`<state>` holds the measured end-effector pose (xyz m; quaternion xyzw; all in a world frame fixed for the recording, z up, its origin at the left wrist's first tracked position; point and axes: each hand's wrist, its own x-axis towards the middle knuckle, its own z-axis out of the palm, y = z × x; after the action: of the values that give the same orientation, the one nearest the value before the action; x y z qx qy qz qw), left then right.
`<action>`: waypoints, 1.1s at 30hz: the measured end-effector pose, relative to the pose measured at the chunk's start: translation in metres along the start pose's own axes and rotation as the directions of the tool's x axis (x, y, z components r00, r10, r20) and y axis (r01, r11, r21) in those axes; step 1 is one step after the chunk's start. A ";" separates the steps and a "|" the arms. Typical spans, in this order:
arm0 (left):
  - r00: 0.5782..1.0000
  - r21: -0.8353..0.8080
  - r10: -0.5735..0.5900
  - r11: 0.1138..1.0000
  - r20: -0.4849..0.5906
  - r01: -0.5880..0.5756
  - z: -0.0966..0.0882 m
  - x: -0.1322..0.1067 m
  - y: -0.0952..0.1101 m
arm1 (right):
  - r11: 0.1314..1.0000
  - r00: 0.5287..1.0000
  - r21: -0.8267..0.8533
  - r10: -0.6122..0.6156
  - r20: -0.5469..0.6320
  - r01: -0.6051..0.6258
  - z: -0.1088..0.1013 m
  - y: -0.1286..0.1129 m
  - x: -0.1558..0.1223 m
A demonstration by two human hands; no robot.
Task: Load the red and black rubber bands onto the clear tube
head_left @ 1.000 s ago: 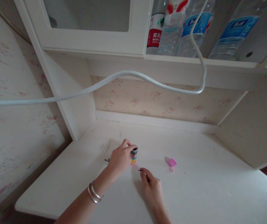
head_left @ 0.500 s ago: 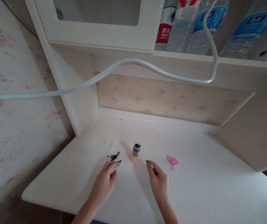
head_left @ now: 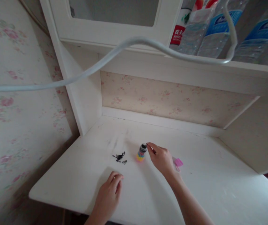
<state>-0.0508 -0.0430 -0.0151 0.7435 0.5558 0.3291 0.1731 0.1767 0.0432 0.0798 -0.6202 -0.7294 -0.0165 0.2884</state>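
A small clear jar (head_left: 141, 152) filled with coloured bands in layers stands open on the white desk (head_left: 201, 187). My right hand (head_left: 160, 157) is at its mouth, thumb and forefinger pinched on a tiny black band. My left hand (head_left: 109, 195) rests flat on the desk near the front edge, fingers stretched out, holding nothing. A little heap of black bands (head_left: 120, 157) lies just left of the jar, ahead of my left hand. A pink lid (head_left: 178, 162) lies on the desk behind my right wrist.
A white cable (head_left: 115, 53) hangs across the view above the desk. Plastic water bottles (head_left: 209, 28) stand on the shelf overhead, beside a white cabinet door (head_left: 115, 22). Floral wallpaper covers the left wall and the back panel.
My right hand has moved up from the desk to the jar's mouth with a black band. My left hand let go of the jar, then drew back toward the front edge.
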 end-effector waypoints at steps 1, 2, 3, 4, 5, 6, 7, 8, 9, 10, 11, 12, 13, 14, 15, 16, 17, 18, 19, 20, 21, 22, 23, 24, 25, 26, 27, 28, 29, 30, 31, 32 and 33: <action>1.000 0.007 -0.001 1.000 -0.005 0.001 0.000 -0.001 0.000 | 1.000 1.000 -0.025 -0.001 0.018 0.002 0.000 0.000 0.001; 1.000 0.012 -0.003 1.000 -0.006 0.003 0.000 -0.001 0.000 | 0.999 0.999 -0.043 0.003 0.034 -0.002 -0.001 -0.001 0.002; 1.000 0.014 -0.004 1.000 -0.003 0.004 0.000 -0.002 0.000 | 0.998 0.999 -0.055 0.011 0.050 -0.009 -0.001 -0.002 0.003; 1.000 0.014 -0.005 1.000 0.004 0.005 -0.001 -0.002 0.001 | 0.998 0.998 -0.065 0.021 0.063 -0.017 -0.002 -0.003 0.004; 1.000 0.014 -0.005 1.000 0.014 0.005 -0.001 -0.002 0.001 | 0.997 0.997 -0.074 0.032 0.073 -0.027 -0.002 -0.004 0.005; 1.000 0.015 -0.007 1.000 0.023 0.006 -0.002 -0.002 0.001 | 0.996 0.996 -0.082 0.041 0.079 -0.035 -0.003 -0.005 0.006; 0.999 0.016 -0.009 1.000 0.030 0.009 -0.002 -0.002 0.002 | 0.995 0.995 -0.090 0.047 0.084 -0.039 -0.004 -0.006 0.007; 0.999 0.017 -0.013 1.000 0.036 0.012 -0.002 -0.002 0.002 | 0.994 0.995 -0.100 0.049 0.087 -0.041 -0.004 -0.007 0.007; 0.999 0.018 -0.015 1.000 0.040 0.015 -0.002 -0.002 0.002 | 0.993 0.995 -0.110 0.049 0.089 -0.039 -0.005 -0.008 0.008; 0.999 0.018 -0.018 1.000 0.043 0.017 -0.003 -0.003 0.002 | 0.992 0.995 -0.122 0.044 0.087 -0.034 -0.006 -0.009 0.009; 0.999 0.019 -0.021 1.000 0.045 0.020 -0.002 -0.003 0.002 | 0.990 0.996 -0.137 0.036 0.084 -0.025 -0.007 -0.010 0.009; 0.999 0.018 -0.023 1.000 0.049 0.022 -0.002 -0.003 0.002 | 0.988 0.996 -0.157 0.024 0.082 -0.011 -0.008 -0.011 0.009; 0.998 0.017 -0.025 1.000 0.053 0.024 -0.002 -0.003 0.002 | 0.983 0.996 -0.182 0.010 0.084 0.005 -0.010 -0.013 0.009; 0.998 0.015 -0.027 1.000 0.058 0.026 -0.002 -0.003 0.002 | 0.978 0.996 -0.208 -0.004 0.093 0.024 -0.011 -0.014 0.009; 0.998 0.012 -0.028 1.000 0.061 0.027 -0.002 -0.003 0.002 | 0.971 0.994 -0.234 -0.019 0.111 0.045 -0.012 -0.016 0.009; 0.997 0.009 -0.027 1.000 0.067 0.027 -0.002 -0.003 0.002 | 0.965 0.991 -0.256 -0.030 0.132 0.064 -0.013 -0.017 0.010; 0.997 0.005 -0.027 1.000 0.069 0.027 -0.002 -0.002 0.002 | 0.959 0.987 -0.272 -0.037 0.155 0.078 -0.014 -0.018 0.010; 0.997 0.003 -0.026 1.000 0.069 0.026 -0.003 -0.002 0.002 | 0.956 0.984 -0.280 -0.038 0.175 0.087 -0.015 -0.019 0.010; 0.997 0.000 -0.025 1.000 0.066 0.025 -0.003 -0.002 0.002 | 0.955 0.981 -0.281 -0.036 0.192 0.091 -0.015 -0.020 0.010; 0.998 -0.002 -0.023 1.000 0.064 0.023 -0.003 -0.003 0.002 | 0.957 0.978 -0.277 -0.032 0.206 0.090 -0.016 -0.020 0.010; 0.998 -0.003 -0.023 1.000 0.061 0.023 -0.004 -0.003 0.002 | 0.959 0.976 -0.269 -0.027 0.218 0.087 -0.016 -0.021 0.011; 0.998 -0.003 -0.023 1.000 0.060 0.024 -0.004 -0.003 0.003 | 0.962 0.973 -0.259 -0.023 0.229 0.084 -0.016 -0.021 0.011; 0.998 0.000 -0.025 1.000 0.062 0.025 -0.005 -0.003 0.003 | 0.965 0.970 -0.249 -0.021 0.242 0.082 -0.016 -0.021 0.011; 0.998 0.002 -0.027 1.000 0.065 0.027 -0.005 -0.003 0.004 | 0.968 0.968 -0.239 -0.019 0.252 0.081 -0.017 -0.020 0.012; 0.997 0.004 -0.030 1.000 0.067 0.030 -0.005 -0.002 0.004 | 0.970 0.965 -0.231 -0.017 0.260 0.080 -0.017 -0.020 0.012; 0.997 0.006 -0.031 0.999 0.068 0.031 -0.006 -0.002 0.005 | 0.971 0.964 -0.224 -0.016 0.266 0.078 -0.017 -0.019 0.013; 0.997 0.008 -0.031 1.000 0.067 0.030 -0.006 -0.002 0.005 | 0.973 0.963 -0.218 -0.015 0.269 0.076 -0.016 -0.018 0.013; 0.998 0.009 -0.028 1.000 0.065 0.027 -0.006 -0.002 0.005 | 0.975 0.964 -0.212 -0.011 0.266 0.070 -0.016 -0.017 0.013; 0.998 0.011 -0.024 1.000 0.062 0.024 -0.006 -0.002 0.005 | 0.977 0.966 -0.206 -0.007 0.259 0.062 -0.016 -0.016 0.014; 0.998 0.013 -0.021 1.000 0.060 0.020 -0.006 -0.002 0.005 | 0.979 0.969 -0.198 -0.001 0.247 0.052 -0.016 -0.014 0.014; 0.998 0.015 -0.019 1.000 0.057 0.018 -0.005 -0.002 0.005 | 0.981 0.973 -0.187 0.004 0.233 0.040 -0.016 -0.013 0.013; 0.998 0.016 -0.018 1.000 0.055 0.017 -0.005 -0.003 0.005 | 0.984 0.976 -0.176 0.011 0.218 0.028 -0.015 -0.011 0.012; 0.998 0.017 -0.017 1.000 0.052 0.016 -0.005 -0.003 0.005 | 0.986 0.979 -0.164 0.017 0.203 0.017 -0.015 -0.010 0.011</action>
<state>-0.0515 -0.0478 -0.0095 0.7486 0.5598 0.3035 0.1844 0.1733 0.0452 0.1006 -0.6403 -0.7512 -0.0134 0.1600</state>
